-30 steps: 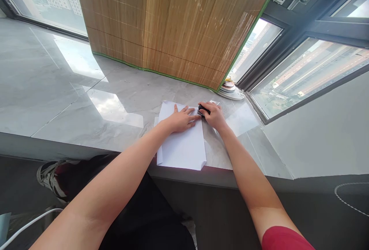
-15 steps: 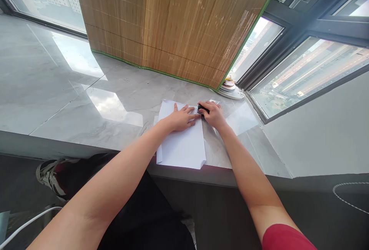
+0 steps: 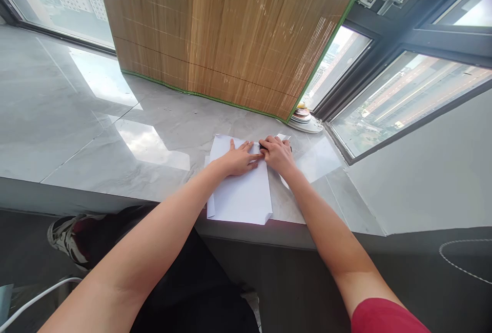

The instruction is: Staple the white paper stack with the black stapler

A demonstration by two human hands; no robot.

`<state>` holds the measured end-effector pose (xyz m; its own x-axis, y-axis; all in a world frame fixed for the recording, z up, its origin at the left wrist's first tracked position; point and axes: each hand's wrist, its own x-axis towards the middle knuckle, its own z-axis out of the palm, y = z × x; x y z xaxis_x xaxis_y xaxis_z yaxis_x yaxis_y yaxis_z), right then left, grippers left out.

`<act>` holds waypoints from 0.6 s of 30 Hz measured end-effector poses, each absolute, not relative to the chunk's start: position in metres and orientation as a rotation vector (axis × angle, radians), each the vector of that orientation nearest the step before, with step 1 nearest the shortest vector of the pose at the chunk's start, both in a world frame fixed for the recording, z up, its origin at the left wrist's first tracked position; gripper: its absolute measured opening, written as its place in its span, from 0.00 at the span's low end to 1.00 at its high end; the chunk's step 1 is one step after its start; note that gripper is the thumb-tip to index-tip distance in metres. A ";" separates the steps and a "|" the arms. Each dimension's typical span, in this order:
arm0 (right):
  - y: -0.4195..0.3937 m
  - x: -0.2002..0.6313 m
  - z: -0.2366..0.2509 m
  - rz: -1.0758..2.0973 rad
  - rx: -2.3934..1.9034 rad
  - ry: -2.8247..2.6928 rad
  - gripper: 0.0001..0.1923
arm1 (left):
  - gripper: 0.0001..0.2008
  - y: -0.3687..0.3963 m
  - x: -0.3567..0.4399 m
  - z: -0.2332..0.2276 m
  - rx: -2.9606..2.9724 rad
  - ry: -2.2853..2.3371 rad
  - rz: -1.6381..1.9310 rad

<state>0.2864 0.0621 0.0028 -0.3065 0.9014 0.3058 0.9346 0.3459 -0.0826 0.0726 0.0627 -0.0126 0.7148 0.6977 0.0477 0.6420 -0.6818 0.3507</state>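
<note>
White sheets of paper (image 3: 242, 197) lie on the grey marble-look sill, with folded edges at the lower corners. My left hand (image 3: 239, 161) rests flat on their upper part, fingers spread. At the upper right edge of the paper, my right hand (image 3: 278, 155) is closed around a small black stapler (image 3: 263, 146). Most of the stapler is hidden under the fingers, so I cannot tell whether its jaws are pressed together. The fingertips of both hands nearly meet.
A bamboo blind (image 3: 230, 30) with green edging hangs down to the sill behind the paper. Stacked plates (image 3: 306, 124) stand in the window corner. A translucent sheet (image 3: 319, 161) lies to the right. The sill's front edge is close below the paper.
My right hand has shifted slightly left and turned over the stapler, covering more of it. My left hand stays flat on the paper. The whole view has shifted a little.
</note>
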 end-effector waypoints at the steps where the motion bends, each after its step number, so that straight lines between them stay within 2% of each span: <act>1: 0.063 0.289 0.002 -0.132 -1.613 -2.272 0.16 | 0.26 0.062 0.072 -0.011 2.614 1.053 0.252; 6: 0.072 0.310 -0.004 -0.027 -1.557 -1.979 0.21 | 0.26 0.059 0.072 -0.004 2.619 1.075 0.209; 14: 0.077 0.331 -0.002 0.037 -1.513 -2.016 0.27 | 0.27 0.060 0.073 -0.004 2.616 1.087 0.192; 18: 0.077 0.341 -0.003 0.066 -1.617 -2.016 0.22 | 0.28 0.060 0.071 -0.002 2.620 1.104 0.169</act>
